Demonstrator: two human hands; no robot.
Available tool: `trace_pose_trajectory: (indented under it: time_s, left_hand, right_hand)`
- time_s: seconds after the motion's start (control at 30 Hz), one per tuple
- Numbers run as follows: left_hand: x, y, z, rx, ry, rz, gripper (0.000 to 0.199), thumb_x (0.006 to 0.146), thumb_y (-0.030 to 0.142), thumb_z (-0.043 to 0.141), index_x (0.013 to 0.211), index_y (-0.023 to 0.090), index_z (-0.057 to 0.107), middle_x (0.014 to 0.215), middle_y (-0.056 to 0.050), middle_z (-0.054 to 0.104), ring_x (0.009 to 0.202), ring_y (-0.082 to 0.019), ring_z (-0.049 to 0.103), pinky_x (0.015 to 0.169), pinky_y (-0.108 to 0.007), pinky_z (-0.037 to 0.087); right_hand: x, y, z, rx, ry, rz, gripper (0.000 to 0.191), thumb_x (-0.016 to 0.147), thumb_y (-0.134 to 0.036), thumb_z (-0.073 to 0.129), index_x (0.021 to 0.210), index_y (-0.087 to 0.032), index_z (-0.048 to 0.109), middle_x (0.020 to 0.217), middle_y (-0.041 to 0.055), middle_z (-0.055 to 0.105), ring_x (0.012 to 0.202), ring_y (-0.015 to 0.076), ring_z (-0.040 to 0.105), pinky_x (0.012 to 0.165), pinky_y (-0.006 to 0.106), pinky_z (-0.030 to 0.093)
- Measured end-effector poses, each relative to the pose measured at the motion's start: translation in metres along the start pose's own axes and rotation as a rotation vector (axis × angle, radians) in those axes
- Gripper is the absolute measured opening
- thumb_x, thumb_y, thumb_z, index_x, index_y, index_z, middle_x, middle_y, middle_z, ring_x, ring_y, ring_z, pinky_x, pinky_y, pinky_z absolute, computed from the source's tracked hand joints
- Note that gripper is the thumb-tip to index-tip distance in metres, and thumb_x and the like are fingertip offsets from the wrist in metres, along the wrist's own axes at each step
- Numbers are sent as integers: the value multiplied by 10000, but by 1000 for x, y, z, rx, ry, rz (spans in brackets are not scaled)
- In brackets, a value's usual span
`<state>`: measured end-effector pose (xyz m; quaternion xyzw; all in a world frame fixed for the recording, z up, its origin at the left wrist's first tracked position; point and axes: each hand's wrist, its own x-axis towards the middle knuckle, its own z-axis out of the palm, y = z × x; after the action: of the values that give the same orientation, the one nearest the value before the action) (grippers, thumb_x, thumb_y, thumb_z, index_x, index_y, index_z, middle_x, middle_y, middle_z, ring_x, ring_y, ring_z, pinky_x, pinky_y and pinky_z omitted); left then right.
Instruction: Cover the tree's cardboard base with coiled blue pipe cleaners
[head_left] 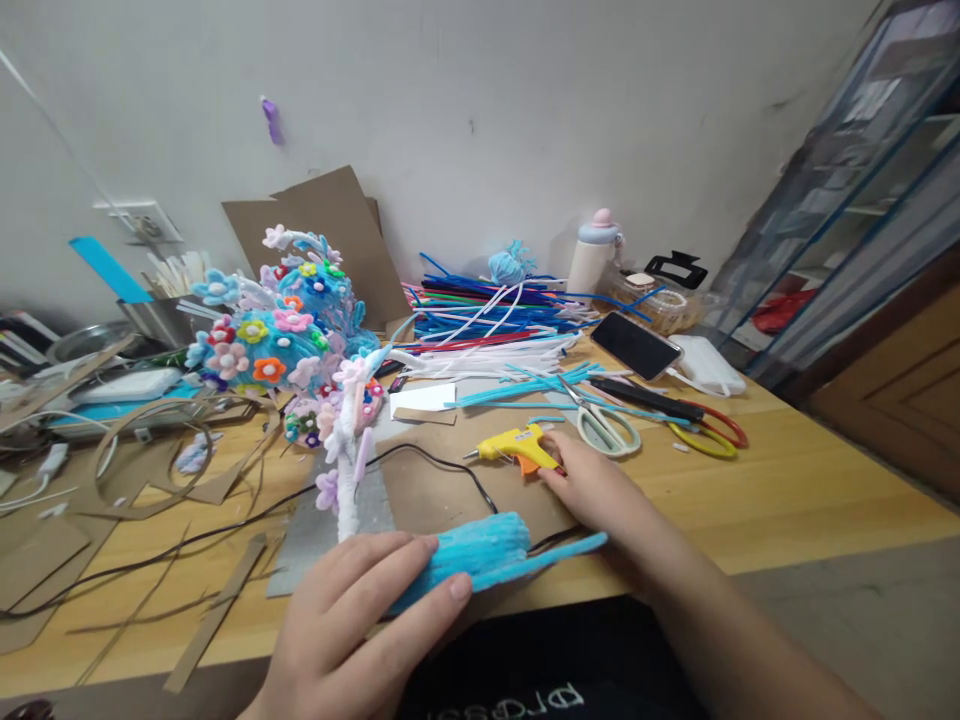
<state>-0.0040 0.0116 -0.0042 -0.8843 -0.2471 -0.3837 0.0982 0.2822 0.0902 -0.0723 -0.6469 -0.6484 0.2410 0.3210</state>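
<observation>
Near the table's front edge my left hand (pixel 360 620) is closed around a light-blue fuzzy bundle (pixel 480 545); one blue strip sticks out from it to the right. My right hand (pixel 581 475) has its fingers at the handle of a yellow glue gun (pixel 514 445), which lies on its side over brown cardboard, nozzle to the left. Just beyond my left hand stands a white fuzzy stem (pixel 347 480) with pink and purple flowers. Farther back on the left is a blue fuzzy piece (pixel 277 345) covered with colourful flowers.
Scissors (pixel 607 430), red-and-yellow-handled pliers (pixel 705 430) and a phone (pixel 636 345) lie at the right. Behind are piled pipe cleaners (pixel 487 320) and a bottle (pixel 592 255). A black cable (pixel 247 515) crosses the table; cardboard scraps (pixel 217 610) lie left.
</observation>
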Motion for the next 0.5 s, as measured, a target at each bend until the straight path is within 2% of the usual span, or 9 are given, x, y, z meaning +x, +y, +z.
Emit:
trace_pose_trajectory:
  time_s: [0.17,0.27,0.33,0.4,0.5]
  left_hand:
    - [1,2,-1,23,-25,1,335,906,-1,465,1068,171,702,1173,-90,615,1098,-190,589,866,-337,517]
    - [1,3,-2,33,-17,-10,287,912,17,489,1088,135,684,1105,-88,641,1050,-180,604,864,-323,530]
    - [2,4,-2,40,-24,-22,267,923,34,492,1090,126,679,1070,-86,653,1020,-176,613,843,-314,543]
    - [3,4,-1,50,-28,-23,261,936,53,483,1057,157,690,1093,-91,640,1026,-181,611,819,-319,552]
    - [3,3,2,71,13,-10,231,922,64,521,998,198,693,1121,-85,611,1010,-178,608,808,-337,561]
  right_hand:
    - [-1,2,-12,135,20,23,423,754,-222,654,1170,-147,658,1194,160,692,1105,312,629,964,444,449]
    - [-3,1,-28,254,63,49,389,751,-252,631,1125,-150,668,1173,149,696,1114,327,616,998,478,432]
    - [-6,-2,-37,367,71,59,316,762,-294,625,1051,-176,669,1062,111,716,1021,304,645,933,454,480]
    - [-13,-5,-43,506,57,51,265,777,-337,612,998,-193,637,921,69,706,869,254,666,804,395,531]
    - [-27,-10,-46,703,-20,21,225,799,-376,601,935,-196,594,756,28,649,651,186,630,606,313,526]
